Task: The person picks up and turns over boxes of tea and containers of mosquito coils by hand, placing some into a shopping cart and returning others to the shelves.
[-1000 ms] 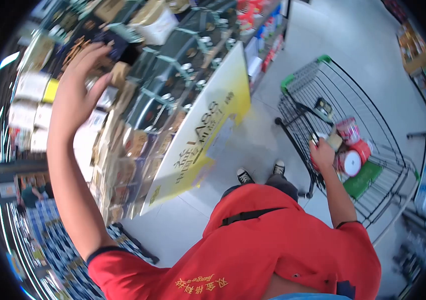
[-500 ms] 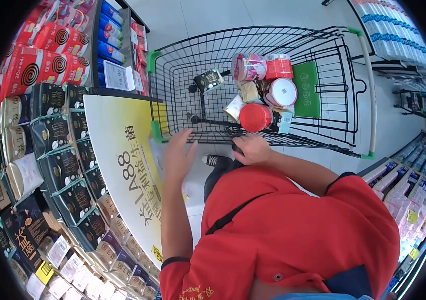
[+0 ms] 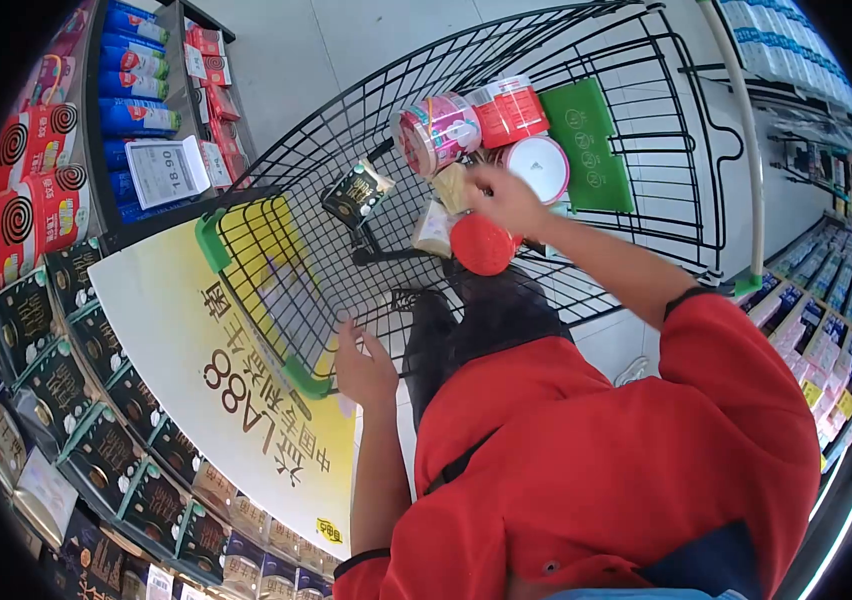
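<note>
My right hand [image 3: 508, 203] reaches over the side of the shopping cart [image 3: 291, 225], its fingers curled at the edge of a small beige packet [image 3: 452, 188]. Around that packet are a pink-lidded clear tub [image 3: 436, 135], a red package [image 3: 508, 110], a white-topped round tub [image 3: 538, 170], a red-topped tub [image 3: 484, 244] and a pale packet [image 3: 433, 230]. A black packet [image 3: 357, 194] lies apart, farther left in the cart. My left hand [image 3: 366, 368] is empty, fingers apart, beside the cart's green corner [image 3: 306, 378].
A yellow and white sign board [image 3: 236, 390] lies along the left, above stacked dark packets [image 3: 31, 320]. Blue packages [image 3: 136, 115] and a price tag [image 3: 166, 172] stand on the shelf behind. Shelves of pink packages [image 3: 796, 365] line the right side.
My right hand has moved from near my waist up into the cart, to the beige packet. The cart appears turned and nearer in view. My left hand sits lower, by the cart corner.
</note>
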A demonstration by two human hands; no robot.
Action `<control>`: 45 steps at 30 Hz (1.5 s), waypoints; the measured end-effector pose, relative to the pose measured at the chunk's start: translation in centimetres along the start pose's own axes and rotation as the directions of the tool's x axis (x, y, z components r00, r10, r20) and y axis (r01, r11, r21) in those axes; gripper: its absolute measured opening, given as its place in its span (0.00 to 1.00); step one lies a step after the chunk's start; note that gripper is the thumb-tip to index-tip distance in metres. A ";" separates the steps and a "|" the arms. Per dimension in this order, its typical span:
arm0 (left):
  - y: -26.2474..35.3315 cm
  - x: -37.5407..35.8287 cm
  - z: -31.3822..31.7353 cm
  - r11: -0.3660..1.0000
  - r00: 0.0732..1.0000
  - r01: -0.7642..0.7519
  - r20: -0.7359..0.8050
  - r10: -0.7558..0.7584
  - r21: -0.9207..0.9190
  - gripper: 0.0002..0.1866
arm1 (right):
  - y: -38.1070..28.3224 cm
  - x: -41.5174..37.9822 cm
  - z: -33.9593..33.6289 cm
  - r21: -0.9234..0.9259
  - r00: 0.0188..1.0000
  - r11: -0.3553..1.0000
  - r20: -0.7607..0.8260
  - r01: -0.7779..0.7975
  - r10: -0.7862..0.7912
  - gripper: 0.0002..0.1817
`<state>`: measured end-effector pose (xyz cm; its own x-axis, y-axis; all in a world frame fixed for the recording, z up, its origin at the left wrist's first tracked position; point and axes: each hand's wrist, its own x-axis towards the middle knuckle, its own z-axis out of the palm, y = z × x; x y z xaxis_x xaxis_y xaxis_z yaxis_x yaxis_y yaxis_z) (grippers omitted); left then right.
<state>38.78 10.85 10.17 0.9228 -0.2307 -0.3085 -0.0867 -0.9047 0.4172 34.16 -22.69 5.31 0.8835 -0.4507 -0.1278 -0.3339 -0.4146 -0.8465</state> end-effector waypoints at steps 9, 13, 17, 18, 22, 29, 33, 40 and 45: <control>-1.3 0.0 -0.4 1.000 0.998 -0.019 -0.067 0.019 0.012 0.20 | 1.6 13.8 5.4 -0.612 0.973 0.756 -0.165 -0.230 0.163 0.46; -0.8 -0.1 -0.2 0.998 0.995 -0.047 -0.092 0.050 0.028 0.20 | 1.9 15.0 8.0 -0.699 0.966 0.667 -0.201 -0.259 0.164 0.42; -0.9 -0.2 0.2 0.995 0.985 -0.104 -0.135 0.104 0.003 0.20 | -0.8 12.0 9.9 -0.815 0.996 0.574 -0.084 -0.080 0.020 0.38; -0.9 -0.4 0.1 0.995 0.988 -0.102 -0.121 0.100 -0.002 0.20 | -0.5 11.6 10.3 -0.812 0.997 0.579 -0.077 -0.067 0.008 0.38; -0.6 -0.5 0.1 0.995 0.989 -0.093 -0.110 0.095 0.022 0.18 | -1.2 10.5 11.1 -0.802 0.991 0.584 0.062 0.123 -0.123 0.37; -0.7 -0.5 0.3 0.998 0.990 -0.064 -0.124 0.063 -0.001 0.17 | -1.6 8.4 6.9 -0.691 1.000 0.723 0.018 0.010 0.003 0.37; -0.5 -0.3 -0.1 0.999 0.992 -0.049 -0.116 0.048 -0.006 0.18 | -3.8 4.4 3.5 0.637 0.929 0.687 0.144 -0.350 0.340 0.29; -0.6 0.3 -1.5 0.991 0.999 0.015 -0.034 -0.019 -0.131 0.24 | -9.9 -4.3 -1.1 0.845 0.863 0.288 0.332 -0.451 0.380 0.29; -0.2 -2.1 -6.6 0.680 0.960 -0.204 -0.008 0.279 -0.704 0.48 | -17.6 -6.6 -1.5 0.837 0.915 0.377 0.331 -0.397 0.229 0.30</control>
<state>39.34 13.88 16.37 0.8650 -0.4713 -0.1724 0.0169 -0.3160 0.9486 33.68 -13.61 21.89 0.8412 -0.2454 -0.4818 -0.2019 0.6840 -0.7010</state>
